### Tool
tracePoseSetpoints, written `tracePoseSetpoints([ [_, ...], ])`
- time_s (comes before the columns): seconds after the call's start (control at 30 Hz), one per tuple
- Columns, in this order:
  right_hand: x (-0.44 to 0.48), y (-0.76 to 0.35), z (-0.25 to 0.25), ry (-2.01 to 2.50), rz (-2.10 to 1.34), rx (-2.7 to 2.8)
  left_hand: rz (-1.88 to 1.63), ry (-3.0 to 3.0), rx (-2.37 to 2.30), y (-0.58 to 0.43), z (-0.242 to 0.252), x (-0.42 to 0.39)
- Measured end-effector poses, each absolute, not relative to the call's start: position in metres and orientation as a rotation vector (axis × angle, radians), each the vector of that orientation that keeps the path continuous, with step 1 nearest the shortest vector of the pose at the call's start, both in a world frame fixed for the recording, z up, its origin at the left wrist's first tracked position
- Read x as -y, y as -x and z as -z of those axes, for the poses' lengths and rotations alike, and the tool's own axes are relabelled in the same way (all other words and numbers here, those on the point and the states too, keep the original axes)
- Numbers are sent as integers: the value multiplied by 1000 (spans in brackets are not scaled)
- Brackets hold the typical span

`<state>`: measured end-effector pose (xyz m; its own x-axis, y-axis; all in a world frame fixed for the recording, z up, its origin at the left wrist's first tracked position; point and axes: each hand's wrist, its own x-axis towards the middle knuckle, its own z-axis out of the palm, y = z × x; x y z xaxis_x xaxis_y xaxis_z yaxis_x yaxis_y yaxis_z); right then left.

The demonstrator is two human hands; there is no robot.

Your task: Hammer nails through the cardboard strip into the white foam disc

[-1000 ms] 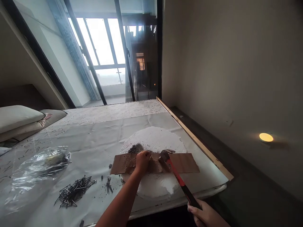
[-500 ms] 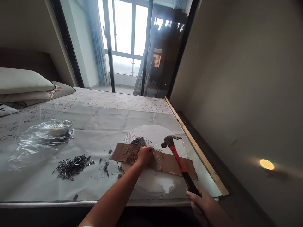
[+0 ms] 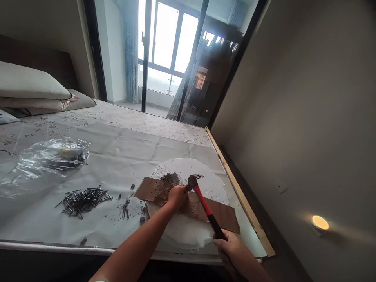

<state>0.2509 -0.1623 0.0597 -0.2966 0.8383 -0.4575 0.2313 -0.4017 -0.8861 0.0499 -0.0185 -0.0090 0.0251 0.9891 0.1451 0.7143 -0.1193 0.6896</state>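
Observation:
My right hand (image 3: pixel 230 244) grips the black lower handle of a claw hammer (image 3: pixel 203 200) with a red upper handle. The hammer's head is right beside the fingertips of my left hand (image 3: pixel 177 197); I cannot tell whether it touches anything. My left hand is closed over a brown board (image 3: pixel 226 216), and whatever its fingers pinch is hidden. Small dots or holes mark the board, with grey crumbs on its left part. Beneath it lies a white round sheet (image 3: pixel 205 172). Grey rubble (image 3: pixel 170 179) is heaped just behind the board.
On the left lie a pile of nails (image 3: pixel 84 200), a few separate nails (image 3: pixel 125 210) and a clear plastic bag (image 3: pixel 49 158) with dark contents. A grey sheet (image 3: pixel 138 147) covers the mattress. A wooden strip (image 3: pixel 239 188) runs along its right edge, near the wall.
The hammer has swung down and left, its head now beside my left hand. My left hand stays closed over the board. The camera view has tilted slightly.

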Motion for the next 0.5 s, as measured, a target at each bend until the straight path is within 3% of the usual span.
tracePoseSetpoints([
  [0.5,164,-250,-54,1520,-1629,1356,-871,-1952,-1665,-48,13,16],
])
